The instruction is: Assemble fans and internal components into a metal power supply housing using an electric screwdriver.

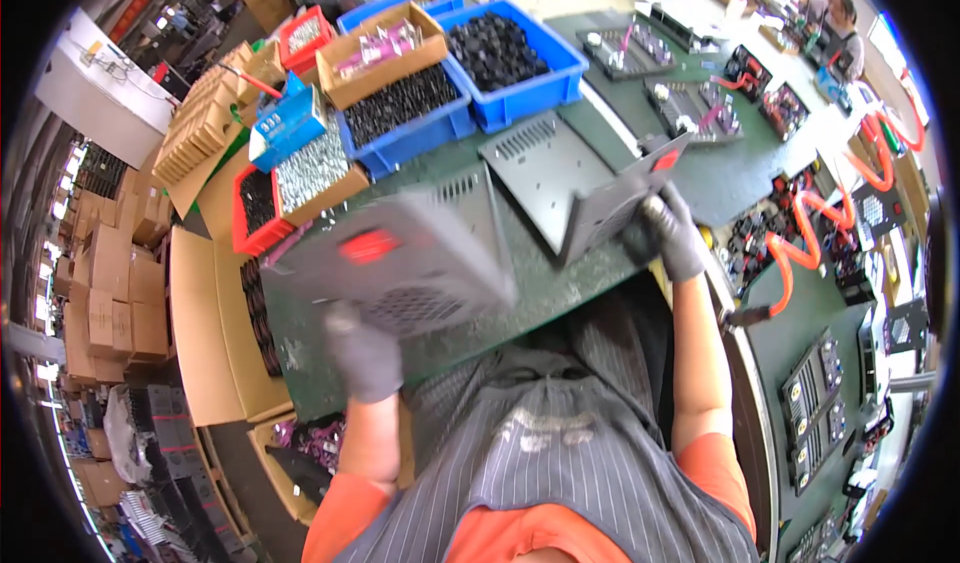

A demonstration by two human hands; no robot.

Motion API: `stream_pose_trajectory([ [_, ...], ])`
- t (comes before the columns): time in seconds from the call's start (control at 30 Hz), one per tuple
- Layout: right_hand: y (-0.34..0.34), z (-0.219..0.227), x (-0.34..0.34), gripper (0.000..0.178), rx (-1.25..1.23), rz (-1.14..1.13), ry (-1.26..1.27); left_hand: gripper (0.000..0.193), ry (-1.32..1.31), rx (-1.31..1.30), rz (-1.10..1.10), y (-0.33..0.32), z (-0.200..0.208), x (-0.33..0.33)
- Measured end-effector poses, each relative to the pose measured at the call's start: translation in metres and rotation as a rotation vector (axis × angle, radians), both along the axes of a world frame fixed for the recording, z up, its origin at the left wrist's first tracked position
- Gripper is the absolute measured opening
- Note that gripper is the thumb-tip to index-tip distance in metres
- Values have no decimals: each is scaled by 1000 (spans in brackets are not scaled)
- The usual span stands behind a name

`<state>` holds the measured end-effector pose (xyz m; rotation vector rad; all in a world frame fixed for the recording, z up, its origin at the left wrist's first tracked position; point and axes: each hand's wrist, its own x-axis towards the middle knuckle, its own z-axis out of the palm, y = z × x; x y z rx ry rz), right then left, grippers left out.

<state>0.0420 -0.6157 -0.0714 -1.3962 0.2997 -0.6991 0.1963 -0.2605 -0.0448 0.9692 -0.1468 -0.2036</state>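
Observation:
My left hand, in a grey glove, grips the lower edge of a grey sheet-metal casing. That casing has a red switch-like part and a round perforated grille; it is tilted up and smeared by motion. My right hand, also gloved, is closed on the near right edge of a second grey casing. It has a flat slotted plate and an upright wall with a red part near its top corner. Both casings are at the green-topped table, side by side. The fingertips of both hands are partly hidden.
Blue bins of small black parts stand at the back, beside a cardboard box and a red bin. An open carton adjoins the left edge. Orange coiled hose hangs at right. A person is at far right.

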Motion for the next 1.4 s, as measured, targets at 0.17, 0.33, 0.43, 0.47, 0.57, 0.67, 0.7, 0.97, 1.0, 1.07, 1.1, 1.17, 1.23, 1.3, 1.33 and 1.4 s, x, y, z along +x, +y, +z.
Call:
stream_pose_trajectory([
  [0.17,46,86,40,40,-85,-259,-78,50,-15,-416,-475,92,13,59],
  [0.33,86,161,80,36,-1005,-145,21,55,269,-497,-325,129,-51,67],
  [0.43,103,135,122,29,-1239,37,364,54,203,-252,-47,111,-53,61],
  [0.47,103,124,129,31,-1256,55,374,53,173,-82,77,105,-43,55],
  [0.57,92,133,121,42,-1056,-17,230,49,-170,216,267,84,17,47],
  [0.67,15,96,107,41,-847,-597,125,50,-535,675,495,85,69,34],
  [0.7,-12,86,103,36,-339,-651,66,44,-682,833,508,82,78,25],
  [0.97,-174,-15,48,50,202,-615,800,32,-1181,1560,239,31,88,1],
  [1.0,-174,-13,56,50,197,-602,795,31,-1196,1545,257,32,86,3],
  [1.07,-174,-15,75,45,271,-731,725,30,-1200,1540,286,34,85,4],
  [1.1,-177,-22,79,45,264,-715,726,28,-1210,1519,273,35,85,3],
  [1.17,-183,-39,78,37,378,-774,437,26,-1188,1517,271,36,85,2],
  [1.23,-187,-38,72,31,355,-796,389,27,-1229,1478,228,31,89,6],
  [1.3,-190,-39,63,28,387,-836,280,27,-1210,1484,218,33,88,8],
  [1.33,-187,-40,56,27,441,-755,155,27,-1220,1464,201,37,89,6],
  [1.4,-166,-22,37,27,446,-702,-17,27,-1217,1458,172,38,90,5],
])
